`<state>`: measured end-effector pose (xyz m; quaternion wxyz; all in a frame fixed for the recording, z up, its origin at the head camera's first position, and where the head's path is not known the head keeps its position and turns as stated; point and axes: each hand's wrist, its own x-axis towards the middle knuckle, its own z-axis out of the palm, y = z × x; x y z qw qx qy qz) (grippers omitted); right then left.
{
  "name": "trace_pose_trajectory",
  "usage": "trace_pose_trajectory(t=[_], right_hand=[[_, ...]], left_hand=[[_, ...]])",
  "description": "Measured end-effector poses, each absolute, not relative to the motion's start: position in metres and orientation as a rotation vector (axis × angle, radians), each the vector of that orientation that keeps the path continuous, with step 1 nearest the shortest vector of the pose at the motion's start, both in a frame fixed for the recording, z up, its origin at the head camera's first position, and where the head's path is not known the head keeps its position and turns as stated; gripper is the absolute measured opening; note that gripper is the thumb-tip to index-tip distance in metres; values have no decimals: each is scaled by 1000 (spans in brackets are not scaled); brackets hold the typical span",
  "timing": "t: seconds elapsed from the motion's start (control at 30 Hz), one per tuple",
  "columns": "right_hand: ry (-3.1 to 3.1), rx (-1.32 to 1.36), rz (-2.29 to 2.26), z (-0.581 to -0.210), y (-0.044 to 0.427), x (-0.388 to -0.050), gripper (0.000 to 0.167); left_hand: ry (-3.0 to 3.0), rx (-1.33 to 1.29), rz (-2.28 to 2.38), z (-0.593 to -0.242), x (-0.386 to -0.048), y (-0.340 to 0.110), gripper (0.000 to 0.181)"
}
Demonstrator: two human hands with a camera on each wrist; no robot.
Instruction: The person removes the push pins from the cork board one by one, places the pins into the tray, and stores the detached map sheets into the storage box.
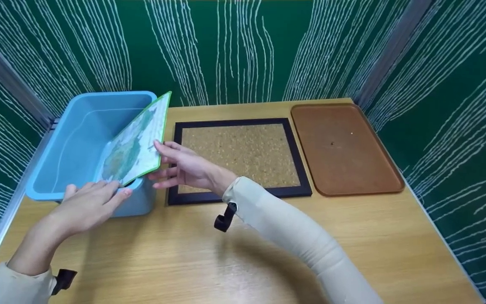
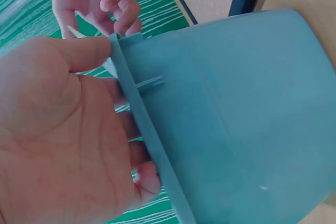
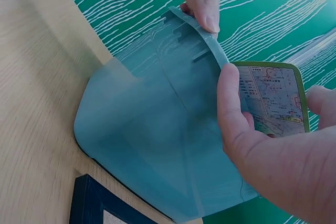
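A map sheet (image 1: pixel 135 145) with a bright green edge, printed in green, tan and white, stands tilted inside the blue plastic bin (image 1: pixel 66 143). My right hand (image 1: pixel 190 166) holds its right side, the thumb on the printed face and the other fingers behind. In the right wrist view, the map (image 3: pixel 273 95) shows small print, and those fingers lie near the bin's outer wall (image 3: pixel 157 124). My left hand (image 1: pixel 89 207) grips the bin's near rim (image 2: pixel 144 124), fingers over it and thumb outside. Its fingertips are close to the map's lower corner; whether they touch it I cannot tell.
Right of the bin lies a cork board (image 1: pixel 238 154) with a dark frame. Beyond it is a brown tray (image 1: pixel 346 150). The wooden table (image 1: pixel 192 257) backs onto green walls (image 1: pixel 243 55) with white wavy lines.
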<state>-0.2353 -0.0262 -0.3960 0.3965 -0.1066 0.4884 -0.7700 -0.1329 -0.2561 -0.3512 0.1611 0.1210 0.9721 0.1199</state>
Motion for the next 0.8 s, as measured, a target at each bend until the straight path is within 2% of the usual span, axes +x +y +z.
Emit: trace_pose_trajectory(t=[0.13,0.23,0.4,0.8], right_hand=[[1214,-310,-1948,-397,-25,-236,49],[1178,-327,-1973,-397,-26,-236,56],[1147,-317,-1980,-395,-24,-236,57],[1346,-361,-1884,-386,-7,-239,48]], left_hand=[[2820,389,368,-349,-134,-254,64],[2873,434,401,-348,-136,-254,53],[2930,472,471,-348,-137,-255,37],[2944,429,510,-344,-138,-258,46]])
